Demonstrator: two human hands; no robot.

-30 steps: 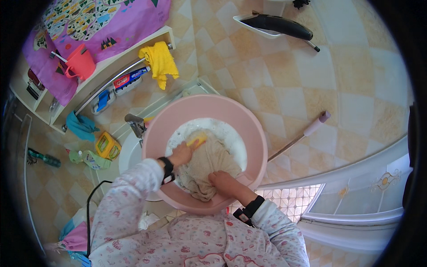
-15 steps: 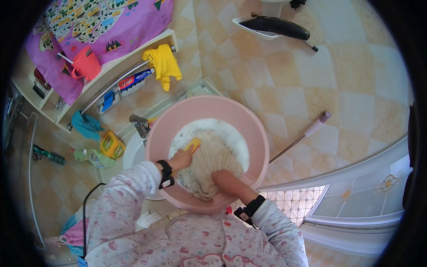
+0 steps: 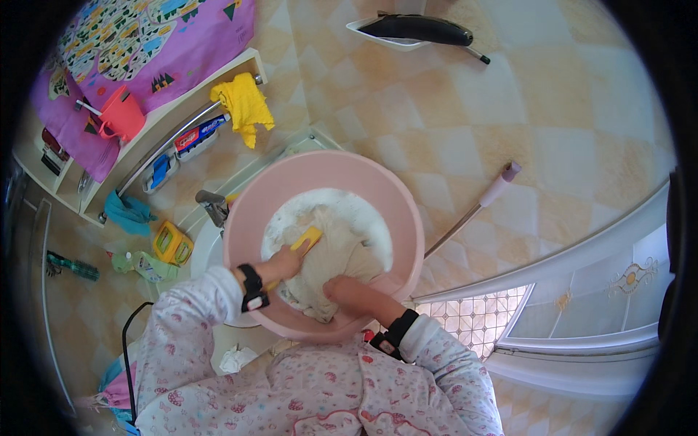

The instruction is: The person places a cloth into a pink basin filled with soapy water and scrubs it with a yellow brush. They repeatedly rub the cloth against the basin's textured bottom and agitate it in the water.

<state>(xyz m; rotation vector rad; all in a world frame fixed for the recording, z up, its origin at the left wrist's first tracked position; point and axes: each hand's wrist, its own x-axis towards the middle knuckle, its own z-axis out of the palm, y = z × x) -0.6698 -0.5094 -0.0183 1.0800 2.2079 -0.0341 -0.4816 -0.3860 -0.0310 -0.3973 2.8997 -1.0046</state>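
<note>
A large pink basin holds white suds and a soaked beige cloth. My left hand is closed around a long yellow scrub brush, which lies on the cloth's left part; one end sticks out past the fingers and the other shows by the wrist. Its underside is hidden. On the cloth's lower right, my right hand is closed, gripping a fold of it; the fingertips are out of sight. Both wrists wear black bands.
Under the basin is a white sink with a metal faucet. Left stand a yellow container and a pale green bottle. A shelf with a red cup and yellow cloth is above; a pole leans right.
The whole view has shifted, so the basin appears farther left. My left hand and the brush have moved slightly over the cloth. The cloth's folds have changed under my right hand.
</note>
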